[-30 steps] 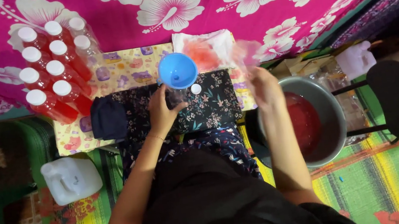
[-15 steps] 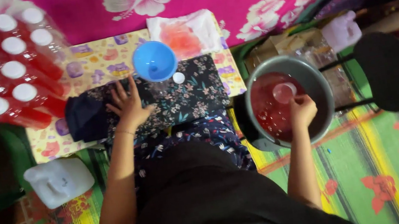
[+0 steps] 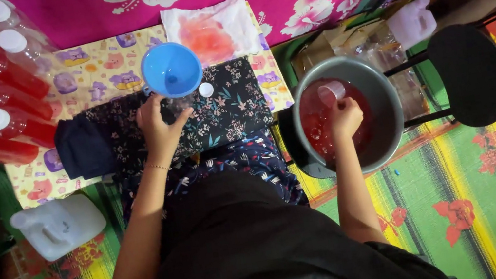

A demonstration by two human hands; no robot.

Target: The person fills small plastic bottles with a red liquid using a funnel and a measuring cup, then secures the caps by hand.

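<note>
Filling step, I judge: the right hand (image 3: pixel 345 119) dips a clear plastic cup (image 3: pixel 328 91) into the red liquid in the round metal basin (image 3: pixel 388 104). The left hand (image 3: pixel 159 125) grips the bottle under the blue plastic funnel (image 3: pixel 171 70), at the dark floral cloth's (image 3: pixel 229 106) far edge. Carrying the cup over calls for a level hold.

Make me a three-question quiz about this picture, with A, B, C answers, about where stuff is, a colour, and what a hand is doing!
1. Where is the clear cup?
A. In the metal pot
B. On the black stool
C. Beside the white jug

2. What colour is the funnel?
A. Green
B. Blue
C. Yellow

3. What is the left hand doing?
A. Lifting a capped bottle
B. Resting flat on the mat
C. Steadying the thing under the funnel

Answers:
1 A: the right hand dips the cup into the red drink in the metal pot.
2 B: the funnel is bright blue.
3 C: the fingers curl just below the funnel.
</note>
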